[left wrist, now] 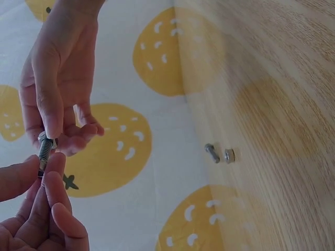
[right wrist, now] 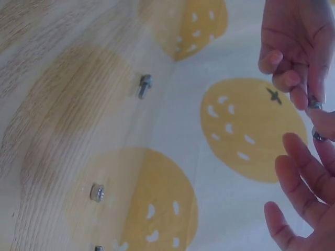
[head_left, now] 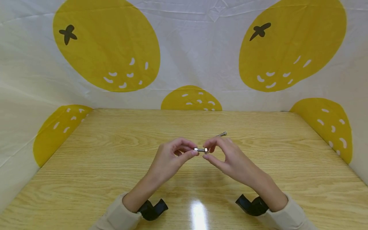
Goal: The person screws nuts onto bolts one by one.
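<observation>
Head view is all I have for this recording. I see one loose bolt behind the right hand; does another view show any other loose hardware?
Observer: Yes, the left wrist view shows a metal nut lying beside a loose bolt on the wood-grain tabletop.
Operator: Is the shank of the held bolt smooth or threaded?
Observer: Threaded; the left wrist view shows ridges along it.
Operator: The right hand hides some of its own fingers from me. How do they lie?
Observer: In the right wrist view, three of its fingers are spread, clear of the held bolt.
</observation>
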Motion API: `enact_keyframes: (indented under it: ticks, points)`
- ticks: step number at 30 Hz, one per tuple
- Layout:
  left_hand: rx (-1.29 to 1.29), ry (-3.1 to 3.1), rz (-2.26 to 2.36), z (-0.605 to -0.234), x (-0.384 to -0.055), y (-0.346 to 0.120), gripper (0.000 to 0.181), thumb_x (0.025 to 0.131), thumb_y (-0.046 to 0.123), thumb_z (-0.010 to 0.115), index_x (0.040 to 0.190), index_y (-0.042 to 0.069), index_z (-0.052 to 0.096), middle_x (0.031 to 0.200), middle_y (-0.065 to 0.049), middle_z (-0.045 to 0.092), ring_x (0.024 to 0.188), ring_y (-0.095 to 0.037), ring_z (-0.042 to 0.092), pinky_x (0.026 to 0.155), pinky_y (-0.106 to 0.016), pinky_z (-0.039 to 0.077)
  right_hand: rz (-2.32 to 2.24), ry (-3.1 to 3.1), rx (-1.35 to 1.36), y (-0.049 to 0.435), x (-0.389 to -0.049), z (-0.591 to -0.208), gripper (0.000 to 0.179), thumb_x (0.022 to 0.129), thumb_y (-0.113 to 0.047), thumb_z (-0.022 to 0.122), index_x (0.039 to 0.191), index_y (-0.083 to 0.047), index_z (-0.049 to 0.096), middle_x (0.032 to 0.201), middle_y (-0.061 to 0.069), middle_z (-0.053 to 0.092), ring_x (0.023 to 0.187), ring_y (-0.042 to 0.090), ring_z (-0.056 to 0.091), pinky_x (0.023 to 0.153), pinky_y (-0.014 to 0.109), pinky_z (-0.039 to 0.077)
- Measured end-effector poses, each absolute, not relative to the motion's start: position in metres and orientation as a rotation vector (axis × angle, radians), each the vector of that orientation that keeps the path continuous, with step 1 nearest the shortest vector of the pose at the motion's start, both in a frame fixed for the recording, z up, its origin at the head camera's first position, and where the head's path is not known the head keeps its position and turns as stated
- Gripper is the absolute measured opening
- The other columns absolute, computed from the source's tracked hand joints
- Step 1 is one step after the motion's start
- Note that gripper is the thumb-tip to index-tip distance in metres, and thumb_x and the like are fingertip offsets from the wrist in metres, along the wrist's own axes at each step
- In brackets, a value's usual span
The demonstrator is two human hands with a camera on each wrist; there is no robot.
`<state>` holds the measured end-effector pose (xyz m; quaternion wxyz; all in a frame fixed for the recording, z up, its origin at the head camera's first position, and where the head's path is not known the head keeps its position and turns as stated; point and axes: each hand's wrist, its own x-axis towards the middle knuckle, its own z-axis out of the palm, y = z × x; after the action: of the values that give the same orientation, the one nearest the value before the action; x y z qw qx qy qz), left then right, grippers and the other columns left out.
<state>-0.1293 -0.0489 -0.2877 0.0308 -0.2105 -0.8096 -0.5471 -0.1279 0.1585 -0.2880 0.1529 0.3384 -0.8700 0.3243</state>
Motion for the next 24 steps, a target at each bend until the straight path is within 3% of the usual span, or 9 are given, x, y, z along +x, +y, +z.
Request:
enact_keyframes:
  ticks: [5, 13, 17, 20, 24]
  points:
    - [-0.652, -2.497, -1.676, -0.2874, -0.1295, -0.0494, 0.014, 0.085, 0.022, 0.068, 0.095, 0.012, 0.067, 0.084, 0.001, 0.071, 0.075, -0.018, 0.064, 0.067, -0.024, 0.051, 0.925, -2.481, 0.963, 0.1581, -0.1283, -0.2871, 0.019, 0.084, -0.01, 0.068, 0.099, -0.014, 0.058, 0.091, -0.01, 0.057, 0.087, 0.006, 0.048, 0.077, 0.029, 0.042]
    - [-0.673, -2.492, -1.674, -0.2857, -0.1287, -0.0493, 0.014, 0.085, 0.022, 0.069, 0.094, 0.012, 0.066, 0.083, 0.001, 0.071, 0.073, -0.013, 0.063, 0.067, -0.026, 0.051, 0.969, -2.546, 0.926, 0.1562, -0.127, -0.2855, 0.003, 0.091, -0.015, 0.06, 0.091, -0.016, 0.057, 0.086, -0.012, 0.054, 0.09, 0.01, 0.044, 0.079, 0.033, 0.038]
    - [-0.692, -2.489, -1.67, -0.2851, -0.1281, -0.0492, 0.014, 0.085, 0.022, 0.068, 0.095, 0.012, 0.066, 0.084, 0.002, 0.071, 0.073, -0.008, 0.062, 0.067, -0.026, 0.052, 0.992, -2.57, 0.924, 0.1555, -0.1274, -0.2855, 0.008, 0.094, -0.015, 0.055, 0.087, -0.016, 0.058, 0.084, -0.012, 0.056, 0.088, 0.01, 0.045, 0.083, 0.036, 0.037]
    - [-0.694, -2.487, -1.672, -0.2849, -0.1281, -0.0493, 0.014, 0.086, 0.022, 0.068, 0.095, 0.012, 0.066, 0.084, 0.002, 0.07, 0.073, -0.007, 0.062, 0.067, -0.026, 0.051, 1.014, -2.595, 0.896, 0.1564, -0.1269, -0.2842, 0.01, 0.096, -0.019, 0.053, 0.089, -0.017, 0.06, 0.085, -0.013, 0.057, 0.089, 0.01, 0.047, 0.084, 0.037, 0.038]
    - [-0.692, -2.48, -1.67, -0.2853, -0.1286, -0.0493, 0.014, 0.085, 0.02, 0.068, 0.095, 0.011, 0.066, 0.084, 0.001, 0.07, 0.072, -0.01, 0.061, 0.067, -0.025, 0.051, 1.03, -2.569, 0.902, 0.1586, -0.1267, -0.2829, 0.009, 0.091, -0.02, 0.061, 0.099, -0.018, 0.059, 0.09, -0.012, 0.058, 0.09, 0.008, 0.049, 0.079, 0.032, 0.042]
